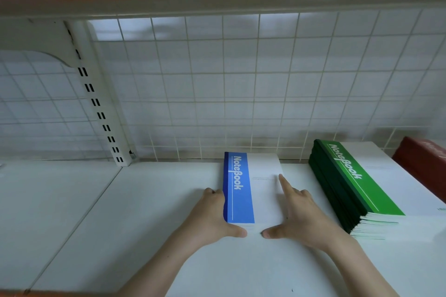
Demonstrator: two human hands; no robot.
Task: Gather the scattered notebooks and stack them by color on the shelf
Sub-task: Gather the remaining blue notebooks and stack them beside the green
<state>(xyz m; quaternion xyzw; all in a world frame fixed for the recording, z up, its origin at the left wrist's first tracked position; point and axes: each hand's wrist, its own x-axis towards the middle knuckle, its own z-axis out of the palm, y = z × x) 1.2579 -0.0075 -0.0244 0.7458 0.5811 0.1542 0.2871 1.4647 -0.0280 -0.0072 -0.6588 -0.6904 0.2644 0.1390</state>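
On the white shelf (144, 212), near the back grid wall (241, 91), sits the blue stack (243, 188), w/ my two hands squaring it up. Left hand (212, 214) is cupped against the spine side, thumb hooked at the near corner, fingers (208, 191) pressed to the edge; right hand (299, 214) lies along the open-page side, index finger straight and resting on the top cover, thumb meeting the near edge, other fingers loosely bent. So neither hand really clamps anything, both just press and nudge from the sides. Green stack (357, 190) stands just to the right, apart from the blue, much taller, its near end fanning out a bit. A red stack (424, 159) shows at the far right edge, mostly cut off. My guess on handling: these are thin soft-cover books, light one by one, bendy, and the glossy covers prob. slide over each other, so a stack shears easily if pushed from one side only. Best hold is both long edges at once, palms flat, or thumb under and fingers on top near the spine, where it's stiffest; the page side will splay. Blue pile looks low, can't tell how many books. Looks like sorting is well along, blue being tidied now.
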